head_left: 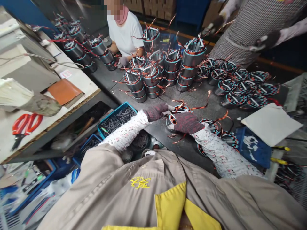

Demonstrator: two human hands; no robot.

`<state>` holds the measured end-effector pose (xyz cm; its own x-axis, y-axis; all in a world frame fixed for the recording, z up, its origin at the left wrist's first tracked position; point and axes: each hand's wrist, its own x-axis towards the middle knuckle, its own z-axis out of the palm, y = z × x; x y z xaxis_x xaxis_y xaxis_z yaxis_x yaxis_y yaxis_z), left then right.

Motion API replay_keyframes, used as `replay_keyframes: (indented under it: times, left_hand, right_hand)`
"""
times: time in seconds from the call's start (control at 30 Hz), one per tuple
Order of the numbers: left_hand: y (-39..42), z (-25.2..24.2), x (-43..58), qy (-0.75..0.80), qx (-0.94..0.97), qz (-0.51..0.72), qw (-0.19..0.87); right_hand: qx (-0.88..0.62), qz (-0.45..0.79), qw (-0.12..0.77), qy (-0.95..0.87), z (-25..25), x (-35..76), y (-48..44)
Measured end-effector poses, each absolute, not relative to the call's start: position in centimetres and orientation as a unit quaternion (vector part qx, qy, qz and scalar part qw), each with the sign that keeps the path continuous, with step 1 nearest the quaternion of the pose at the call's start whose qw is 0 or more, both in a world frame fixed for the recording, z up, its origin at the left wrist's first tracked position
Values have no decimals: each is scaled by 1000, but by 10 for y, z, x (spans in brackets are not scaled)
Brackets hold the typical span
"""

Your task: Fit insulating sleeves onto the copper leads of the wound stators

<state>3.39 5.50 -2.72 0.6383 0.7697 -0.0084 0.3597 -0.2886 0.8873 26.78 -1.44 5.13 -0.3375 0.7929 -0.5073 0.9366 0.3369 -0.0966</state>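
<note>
In the middle of the bench a motor stator (181, 109) stands upright, a steel ring with orange wire ends, white strips and blue-green edging. My right hand (188, 123), in a dark red-grey knit glove, is wrapped round its near right side. My left hand (157, 112), gloved alike, reaches in from the left with its fingers pinched at the stator's upper left rim. What those fingers hold, if anything, is too small to make out. More stators (229, 138) sit beside my right forearm, partly hidden by the sleeve.
Stacked stators (137, 85) stand beyond my hands, and single ones (240, 86) crowd the right. A blue-green bin (121, 117) of dark slips lies left. Red-handled scissors (27, 124) lie on a side table (79, 110). White card (271, 123) covers a blue bin (254, 148). Two co-workers stand opposite.
</note>
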Motion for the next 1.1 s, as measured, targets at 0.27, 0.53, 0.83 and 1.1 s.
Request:
replay_keyframes:
  times: [0.27, 0.53, 0.83, 1.1]
  left_hand:
    - [30, -45, 50, 431, 654, 298, 545]
    - [31, -57, 51, 467, 563, 336, 593]
    - [61, -116, 57, 642, 688, 7, 337]
    - [132, -116, 150, 539, 795, -39, 276]
  right_hand:
    - [527, -190, 236, 794, 58, 267, -9]
    - [512, -177, 267, 797, 60, 285, -24]
    - [548, -135, 279, 776, 40, 320, -60]
    - [547, -150, 296, 769, 41, 318, -67]
